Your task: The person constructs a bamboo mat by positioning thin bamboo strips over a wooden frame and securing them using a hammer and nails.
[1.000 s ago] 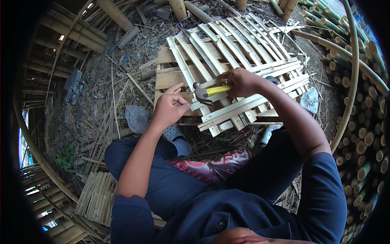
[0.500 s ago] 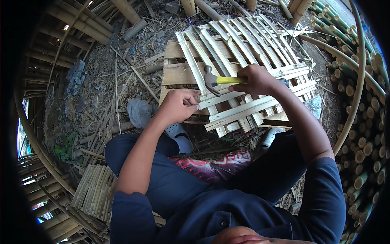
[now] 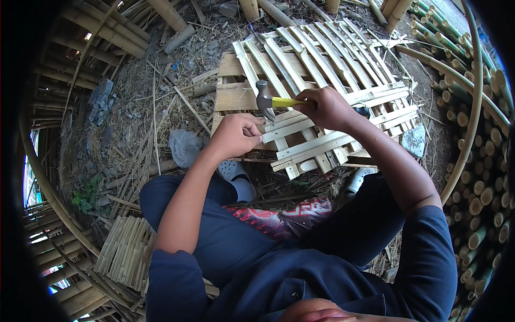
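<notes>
My right hand (image 3: 324, 109) is closed around the yellow handle of a claw hammer (image 3: 264, 101). Its metal head hangs over the left part of a bamboo lattice (image 3: 316, 59), close to my left hand. With bent fingers my left hand (image 3: 236, 135) grips the left end of a crosswise bamboo slat (image 3: 289, 127); its fingertips are partly hidden. Another pair of crosswise slats (image 3: 311, 150) lies nearer to me, across the lengthwise strips. Underneath the lattice is a platform of wooden boards (image 3: 230, 99).
At the right, cut bamboo poles (image 3: 475, 188) are stacked beside a long curved pole (image 3: 469, 129). A bundle of short bamboo pieces (image 3: 123, 252) sits at lower left. A clear plastic bag (image 3: 185, 147) and a grey stone (image 3: 413, 140) flank the platform. Straw and scraps litter the ground.
My right hand has shifted left with the hammer, and the hammer head has moved left toward my left hand and tilted. My left hand has stayed nearly in place at the slat end.
</notes>
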{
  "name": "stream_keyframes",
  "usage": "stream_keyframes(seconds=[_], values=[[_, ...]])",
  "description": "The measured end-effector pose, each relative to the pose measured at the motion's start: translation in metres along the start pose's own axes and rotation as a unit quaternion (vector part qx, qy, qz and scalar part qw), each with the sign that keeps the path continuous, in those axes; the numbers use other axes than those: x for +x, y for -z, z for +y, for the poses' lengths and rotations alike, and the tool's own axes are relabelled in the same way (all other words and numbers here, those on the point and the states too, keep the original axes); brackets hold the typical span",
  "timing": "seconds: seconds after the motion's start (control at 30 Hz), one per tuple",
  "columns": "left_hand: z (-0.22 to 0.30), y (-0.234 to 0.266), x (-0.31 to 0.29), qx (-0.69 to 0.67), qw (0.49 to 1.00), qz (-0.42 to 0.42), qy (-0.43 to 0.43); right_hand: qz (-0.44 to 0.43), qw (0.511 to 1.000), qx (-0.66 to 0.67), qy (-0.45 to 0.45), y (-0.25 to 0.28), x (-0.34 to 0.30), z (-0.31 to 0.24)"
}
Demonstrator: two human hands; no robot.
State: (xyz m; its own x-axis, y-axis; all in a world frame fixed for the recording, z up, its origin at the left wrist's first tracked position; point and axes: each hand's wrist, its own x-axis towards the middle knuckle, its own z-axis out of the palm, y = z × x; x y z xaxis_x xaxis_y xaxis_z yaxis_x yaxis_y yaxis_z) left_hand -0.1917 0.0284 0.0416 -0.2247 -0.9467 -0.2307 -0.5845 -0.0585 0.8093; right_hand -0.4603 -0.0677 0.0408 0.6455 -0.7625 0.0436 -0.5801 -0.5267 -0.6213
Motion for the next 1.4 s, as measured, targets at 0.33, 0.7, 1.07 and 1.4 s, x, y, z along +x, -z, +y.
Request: stream_keyframes(seconds=[0.33, 0.7, 1.07, 1.4], values=[[0.002, -0.002, -0.002, 0.012, 1.000, 0.012, 0.001, 0.050, 0.993, -0.106, -0.017, 0.004, -0.002, -0.004], [0.007, -0.001, -0.007, 0.053, 0.998, 0.011, -0.029, -0.070, 0.993, -0.028, -0.088, 0.003, 0.008, -0.002], [0.012, -0.003, -0.006, 0.078, 0.997, -0.023, -0.015, -0.137, 0.975, 0.045, -0.171, -0.042, 0.024, -0.002], [0.008, -0.006, -0.006, 0.085, 0.996, -0.004, -0.041, -0.024, 0.985, 0.056, -0.163, -0.054, 0.027, 0.003]])
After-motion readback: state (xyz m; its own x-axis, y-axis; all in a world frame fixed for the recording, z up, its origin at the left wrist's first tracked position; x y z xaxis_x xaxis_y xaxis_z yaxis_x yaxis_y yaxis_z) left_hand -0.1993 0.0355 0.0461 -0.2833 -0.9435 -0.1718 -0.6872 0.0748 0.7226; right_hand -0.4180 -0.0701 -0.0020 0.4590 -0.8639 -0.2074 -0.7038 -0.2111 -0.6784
